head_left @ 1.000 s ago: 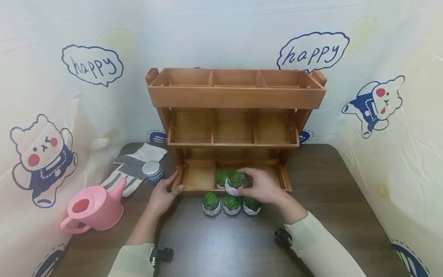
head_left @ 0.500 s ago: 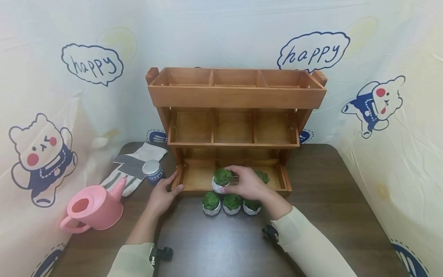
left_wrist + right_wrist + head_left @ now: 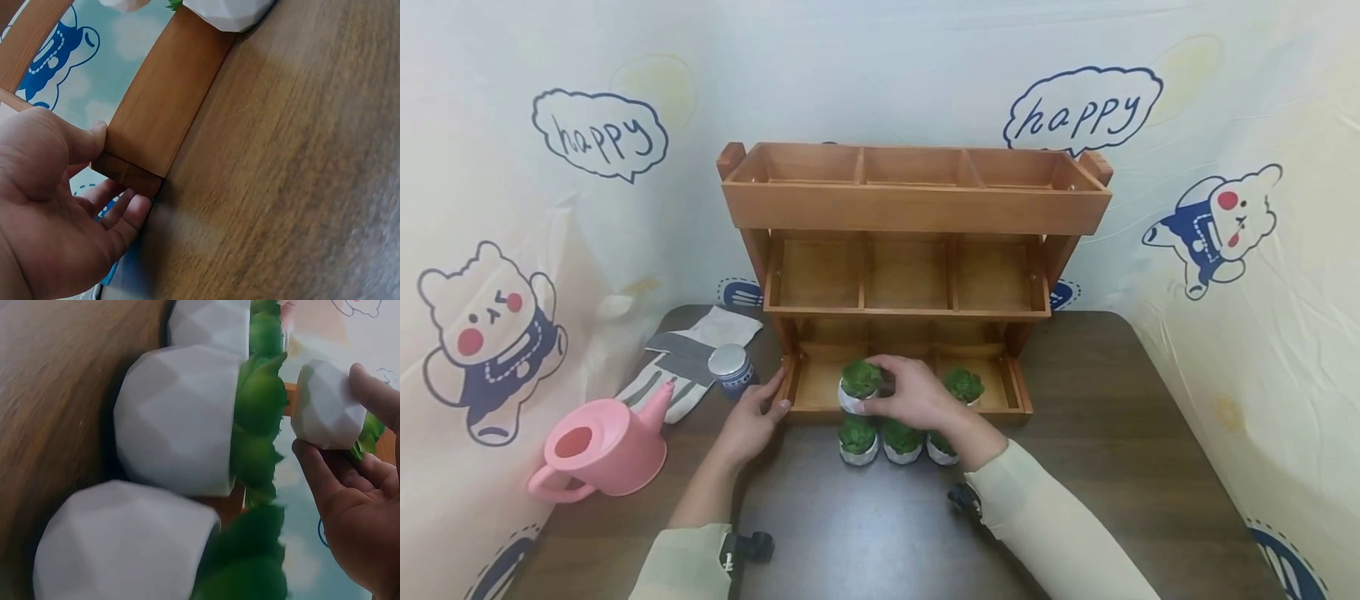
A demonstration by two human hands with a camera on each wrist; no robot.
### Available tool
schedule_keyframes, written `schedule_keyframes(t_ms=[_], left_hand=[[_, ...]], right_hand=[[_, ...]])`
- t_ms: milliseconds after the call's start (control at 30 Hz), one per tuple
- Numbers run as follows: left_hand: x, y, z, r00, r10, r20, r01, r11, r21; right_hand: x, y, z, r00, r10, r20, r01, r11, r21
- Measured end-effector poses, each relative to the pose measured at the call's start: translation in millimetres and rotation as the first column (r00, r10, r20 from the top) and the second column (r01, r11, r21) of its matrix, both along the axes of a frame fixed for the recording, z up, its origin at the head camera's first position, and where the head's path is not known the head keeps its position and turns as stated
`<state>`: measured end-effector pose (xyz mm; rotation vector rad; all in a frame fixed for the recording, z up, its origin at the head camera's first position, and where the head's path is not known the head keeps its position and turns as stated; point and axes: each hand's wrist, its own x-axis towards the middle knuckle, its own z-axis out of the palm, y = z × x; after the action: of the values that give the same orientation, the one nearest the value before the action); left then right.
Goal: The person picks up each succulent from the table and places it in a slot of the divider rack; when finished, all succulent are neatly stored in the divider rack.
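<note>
My right hand [image 3: 917, 396] pinches a small potted succulent [image 3: 860, 380] with a white faceted pot and green leaves. It holds the plant over the front of the wooden shelf's lowest tray, near the left compartment; in the right wrist view the pot [image 3: 328, 406] sits between thumb and fingers. At the tray's left front corner, my left hand [image 3: 752, 425] grips the wooden shelf [image 3: 165, 94], its thumb on the front board and fingers round the end. Another succulent [image 3: 964, 385] stands in the right compartment. My right hand covers much of the middle compartment.
Three potted succulents [image 3: 858, 442] stand in a row on the table before the shelf. To the left are a pink watering can [image 3: 606, 446], a lidded blue-and-white jar [image 3: 732, 369] and grey-white gloves [image 3: 688, 358]. A printed cloth [image 3: 880, 75] hangs behind.
My right hand has carried the succulent leftward along the lowest tray, from the middle toward the left compartment. The succulent in the right compartment has come into view. My left hand stays at the corner.
</note>
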<state>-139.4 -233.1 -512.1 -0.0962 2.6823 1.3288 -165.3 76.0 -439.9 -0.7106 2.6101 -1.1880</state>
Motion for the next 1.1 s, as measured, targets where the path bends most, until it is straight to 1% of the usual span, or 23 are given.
schedule_keyframes(t_ms=[133, 300, 767, 833, 1100], left_hand=[[0.3, -1.4, -0.5, 1.000, -0.013, 0.006, 0.013, 1.000, 0.011], [0.1, -3.6, -1.3, 1.000, -0.013, 0.014, 0.013, 1.000, 0.013], [-1.1, -5.3, 1.5, 0.999, -0.018, 0.036, 0.018, 1.000, 0.010], [-1.0, -5.3, 1.7, 0.999, -0.018, 0.040, 0.018, 1.000, 0.016], [-1.5, -6.8, 1.5, 0.999, -0.022, 0.042, 0.021, 0.999, 0.027]], right_hand=[[-2.2, -9, -0.7, 1.000, 0.002, -0.016, -0.002, 1.000, 0.010], [-6.0, -21, -0.4, 1.000, 0.016, -0.006, -0.016, 1.000, -0.003], [-14.9, -54, -5.1, 0.999, 0.030, -0.015, -0.030, 0.999, 0.013], [-15.9, -58, -5.5, 1.000, 0.030, -0.007, -0.030, 0.999, 0.020], [-21.1, -76, -7.1, 0.997, 0.024, 0.068, -0.026, 0.999, 0.027]])
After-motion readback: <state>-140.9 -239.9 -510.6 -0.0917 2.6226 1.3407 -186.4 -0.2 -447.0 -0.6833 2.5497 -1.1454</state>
